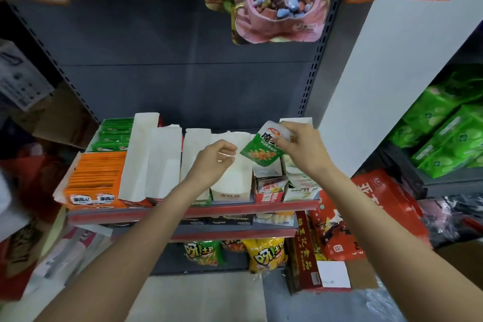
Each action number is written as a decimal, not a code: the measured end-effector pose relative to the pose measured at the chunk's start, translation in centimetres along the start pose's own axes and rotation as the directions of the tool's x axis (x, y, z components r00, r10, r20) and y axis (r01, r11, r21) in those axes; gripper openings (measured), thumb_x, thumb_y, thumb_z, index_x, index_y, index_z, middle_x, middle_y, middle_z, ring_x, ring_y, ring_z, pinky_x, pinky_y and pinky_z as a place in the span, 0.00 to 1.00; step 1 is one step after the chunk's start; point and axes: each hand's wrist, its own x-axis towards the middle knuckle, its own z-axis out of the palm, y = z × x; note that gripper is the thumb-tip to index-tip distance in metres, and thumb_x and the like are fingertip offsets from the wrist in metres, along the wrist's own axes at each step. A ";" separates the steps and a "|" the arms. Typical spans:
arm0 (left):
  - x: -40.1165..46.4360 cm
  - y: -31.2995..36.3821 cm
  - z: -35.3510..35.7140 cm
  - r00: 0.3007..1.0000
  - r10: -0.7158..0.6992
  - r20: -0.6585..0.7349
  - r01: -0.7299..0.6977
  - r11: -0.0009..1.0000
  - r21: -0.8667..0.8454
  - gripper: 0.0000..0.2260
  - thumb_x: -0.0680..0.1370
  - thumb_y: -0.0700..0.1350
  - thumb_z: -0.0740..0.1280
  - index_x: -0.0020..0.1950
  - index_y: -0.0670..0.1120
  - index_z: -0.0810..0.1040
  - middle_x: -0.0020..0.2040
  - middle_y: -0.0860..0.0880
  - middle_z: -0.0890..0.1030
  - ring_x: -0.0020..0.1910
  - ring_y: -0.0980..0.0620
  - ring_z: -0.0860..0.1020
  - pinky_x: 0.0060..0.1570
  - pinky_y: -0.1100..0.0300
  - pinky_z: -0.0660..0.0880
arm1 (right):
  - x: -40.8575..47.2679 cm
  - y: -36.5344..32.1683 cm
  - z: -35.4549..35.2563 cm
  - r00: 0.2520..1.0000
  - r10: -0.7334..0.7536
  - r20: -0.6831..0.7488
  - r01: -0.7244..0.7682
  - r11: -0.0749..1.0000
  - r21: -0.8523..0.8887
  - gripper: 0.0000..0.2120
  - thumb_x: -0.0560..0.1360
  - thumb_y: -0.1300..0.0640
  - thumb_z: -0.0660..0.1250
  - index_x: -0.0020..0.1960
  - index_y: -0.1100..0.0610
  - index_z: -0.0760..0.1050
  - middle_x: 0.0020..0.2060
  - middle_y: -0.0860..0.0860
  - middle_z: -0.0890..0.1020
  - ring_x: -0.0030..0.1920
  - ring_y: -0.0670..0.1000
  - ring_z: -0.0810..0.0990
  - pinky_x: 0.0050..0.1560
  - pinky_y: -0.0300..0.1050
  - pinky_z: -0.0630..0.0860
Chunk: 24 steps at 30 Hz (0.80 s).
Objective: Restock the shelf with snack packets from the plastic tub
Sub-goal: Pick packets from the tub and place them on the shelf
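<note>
1. Right hand [303, 146] pinches the white top edge of a green-and-white foil snack packet [262, 149] with curled fingers and thumb; the packet hangs from that pinch above the red-edged shelf [183, 213].
2. Packet's long axis runs tilted, from the held top at upper right down to its green bottom corner at lower left, so the free end points toward the open white cardboard display box [230, 178] and the slot just right of it.
3. Left hand [213, 162] hovers over that white box, fingers loosely curled and holding nothing, just beside the packet's lower corner and nearer to the box than the right hand is.
4. Judged from this, the packet needs lowering bottom-first into a box below the grip; which box is meant I cannot tell.
5. Plastic tub is not in view.
</note>
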 end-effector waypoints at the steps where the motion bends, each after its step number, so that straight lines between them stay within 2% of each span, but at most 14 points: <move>1: -0.7 -0.1 -1.1 1.000 0.031 0.002 -0.031 1.000 0.002 0.10 0.77 0.40 0.66 0.58 0.47 0.76 0.54 0.53 0.79 0.52 0.55 0.77 0.53 0.63 0.71 | 0.3 -0.9 0.9 0.999 -0.026 0.028 0.026 1.000 -0.002 0.06 0.76 0.62 0.63 0.42 0.56 0.77 0.35 0.49 0.78 0.36 0.49 0.74 0.36 0.40 0.67; 3: -1.9 -0.5 -3.1 0.996 0.089 -0.001 -0.089 0.996 0.006 0.11 0.76 0.41 0.69 0.58 0.48 0.76 0.54 0.55 0.79 0.51 0.58 0.77 0.52 0.66 0.71 | 1.0 -2.7 2.9 0.993 -0.091 0.078 0.093 0.995 -0.018 0.05 0.76 0.61 0.64 0.45 0.56 0.78 0.38 0.50 0.80 0.39 0.51 0.76 0.40 0.45 0.69; 5: -2.6 -1.4 -4.7 0.992 0.113 -0.062 -0.109 0.992 0.056 0.08 0.75 0.41 0.70 0.52 0.48 0.78 0.49 0.54 0.80 0.47 0.58 0.78 0.46 0.71 0.71 | 1.6 -4.4 5.2 0.981 -0.153 0.123 0.162 0.985 -0.064 0.05 0.76 0.61 0.64 0.45 0.55 0.79 0.39 0.51 0.81 0.40 0.52 0.77 0.38 0.46 0.68; 7: -2.9 -2.8 -6.1 0.984 0.089 -0.153 -0.067 0.987 0.144 0.03 0.75 0.40 0.69 0.45 0.46 0.77 0.43 0.51 0.81 0.42 0.56 0.77 0.39 0.76 0.68 | 2.0 -5.7 7.7 0.968 -0.198 0.157 0.213 0.973 -0.088 0.05 0.75 0.61 0.64 0.43 0.54 0.78 0.38 0.53 0.81 0.40 0.54 0.77 0.36 0.46 0.67; 10: -3.1 -5.2 -7.4 0.978 0.026 -0.208 0.017 0.978 0.206 0.02 0.75 0.39 0.69 0.43 0.43 0.78 0.40 0.48 0.80 0.39 0.54 0.76 0.34 0.73 0.65 | 2.3 -6.8 11.2 0.956 -0.220 0.194 0.244 0.964 -0.110 0.05 0.75 0.61 0.65 0.43 0.54 0.77 0.37 0.54 0.81 0.39 0.55 0.75 0.38 0.48 0.70; 14: -3.2 -7.9 -7.7 0.984 -0.053 -0.173 0.087 0.978 0.191 0.02 0.75 0.38 0.70 0.44 0.39 0.79 0.38 0.48 0.78 0.37 0.53 0.75 0.37 0.68 0.64 | 2.0 -6.9 14.0 0.955 -0.171 0.241 0.209 0.968 -0.140 0.05 0.77 0.60 0.63 0.46 0.55 0.78 0.34 0.53 0.76 0.37 0.54 0.68 0.37 0.46 0.65; 17: -3.2 -9.1 -7.4 0.990 -0.062 -0.128 0.084 0.981 0.175 0.03 0.75 0.39 0.70 0.43 0.40 0.79 0.37 0.49 0.78 0.38 0.52 0.76 0.38 0.67 0.66 | 1.9 -6.6 14.9 0.956 -0.140 0.257 0.188 0.967 -0.171 0.06 0.77 0.60 0.63 0.48 0.56 0.79 0.37 0.55 0.79 0.37 0.54 0.69 0.38 0.46 0.67; 20: -3.0 -9.8 -7.1 0.989 -0.104 -0.105 0.124 0.971 0.204 0.03 0.75 0.39 0.69 0.44 0.40 0.79 0.39 0.49 0.78 0.39 0.52 0.75 0.38 0.67 0.64 | 1.7 -6.1 15.8 0.955 -0.092 0.283 0.148 0.972 -0.185 0.07 0.77 0.60 0.63 0.43 0.55 0.77 0.33 0.53 0.75 0.36 0.54 0.69 0.36 0.46 0.66; 24: -3.1 -10.5 -6.7 0.982 -0.186 -0.010 0.183 0.954 0.239 0.05 0.75 0.41 0.69 0.41 0.42 0.78 0.38 0.48 0.77 0.40 0.52 0.75 0.38 0.66 0.65 | 1.3 -5.0 17.4 0.938 -0.009 0.347 0.084 0.975 -0.204 0.08 0.77 0.60 0.64 0.40 0.56 0.75 0.33 0.55 0.78 0.37 0.57 0.74 0.38 0.48 0.71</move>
